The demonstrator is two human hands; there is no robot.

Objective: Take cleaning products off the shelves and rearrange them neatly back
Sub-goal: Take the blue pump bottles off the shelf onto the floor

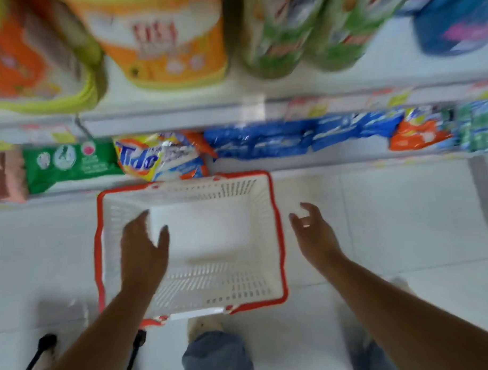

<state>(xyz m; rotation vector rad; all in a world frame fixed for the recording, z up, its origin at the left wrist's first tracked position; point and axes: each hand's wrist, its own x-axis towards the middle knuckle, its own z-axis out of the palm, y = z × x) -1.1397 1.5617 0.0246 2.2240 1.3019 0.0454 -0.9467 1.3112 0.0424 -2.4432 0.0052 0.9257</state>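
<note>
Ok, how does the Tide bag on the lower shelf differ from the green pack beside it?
The Tide bag is yellow, orange and blue, while the green pack is green all over with round white emblems. The Tide bag looks crumpled and glossy; the green pack looks flatter and smoother. The Tide bag sits directly behind the basket, the green pack further left. Both lie on the same lower shelf, touching each other.

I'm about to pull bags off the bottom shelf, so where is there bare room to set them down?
The white basket is empty. Bare floor lies to its right. On the bottom shelf, only a front strip below the blue bags is free; the Tide bag and green pack crowd the left.
</note>
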